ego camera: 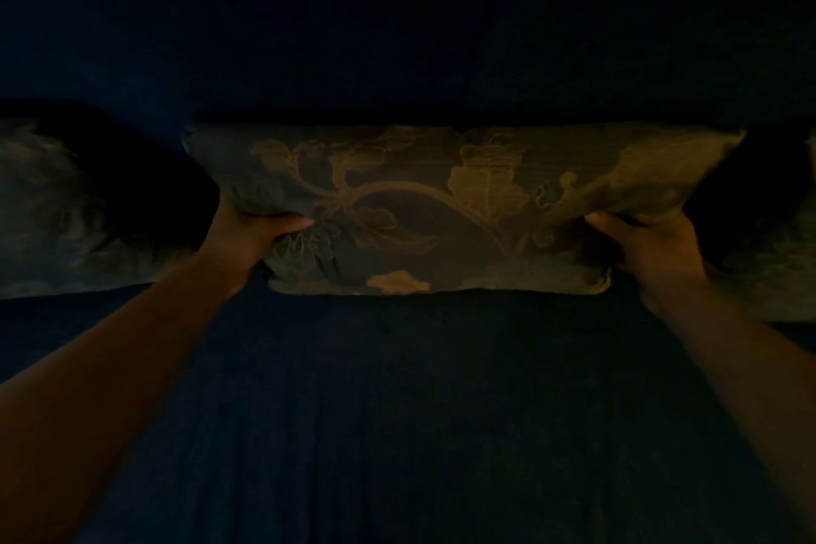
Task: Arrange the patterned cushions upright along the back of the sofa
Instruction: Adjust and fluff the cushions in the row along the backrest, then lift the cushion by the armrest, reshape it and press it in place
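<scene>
The scene is very dark. A patterned cushion (pixel 441 199) with a leaf-and-vine design stands against the dark blue sofa back (pixel 397 35), its lower edge on the seat. My left hand (pixel 251 239) grips its lower left side, fingers pressed into the fabric. At the cushion's lower right side, my right hand (pixel 649 243) holds it the same way. A second patterned cushion (pixel 48 208) leans at the far left, and part of a third cushion (pixel 777 269) shows at the right edge.
The dark blue sofa seat (pixel 419 411) spreads in front of the cushions between my forearms. A dark gap separates the middle cushion from each neighbour. Little else can be made out in the dim light.
</scene>
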